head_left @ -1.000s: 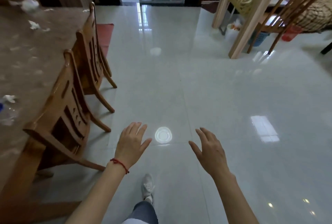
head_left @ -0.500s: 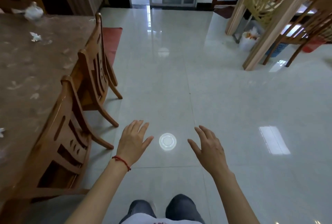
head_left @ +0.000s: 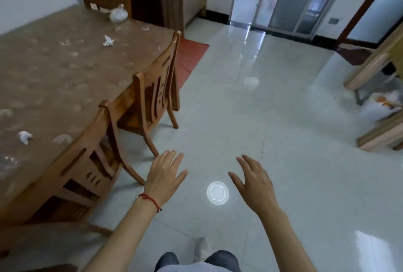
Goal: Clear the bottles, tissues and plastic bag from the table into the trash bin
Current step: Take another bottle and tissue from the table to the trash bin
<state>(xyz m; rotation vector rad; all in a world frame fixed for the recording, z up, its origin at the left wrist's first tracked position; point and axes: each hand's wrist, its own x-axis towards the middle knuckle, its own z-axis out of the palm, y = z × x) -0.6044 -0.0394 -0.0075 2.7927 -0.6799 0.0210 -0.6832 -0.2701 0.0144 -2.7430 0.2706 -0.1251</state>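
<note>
Two crumpled white tissues lie apart on the long brown patterned tabletop (head_left: 54,71): one crumpled tissue (head_left: 25,136) near the tabletop's left edge, a second small tissue (head_left: 108,41) farther back toward its far end. At the far corner of the tabletop sits a knotted white plastic bag (head_left: 118,14), blurred, just before a wooden chair back. Along the tabletop's right edge stand two slatted wooden chairs, the nearer chair (head_left: 87,171) and the farther chair (head_left: 156,97), both pushed in. Over the glossy pale tiled floor (head_left: 294,140) the left hand (head_left: 164,176) (a red string bracelet (head_left: 150,200) on its wrist) hangs empty with fingers spread, palm down. Right of it the right hand (head_left: 255,184) is likewise empty, fingers apart. At the far right edge a white bag-lined bin (head_left: 380,108) shows, blurred, behind pale wooden posts.
</note>
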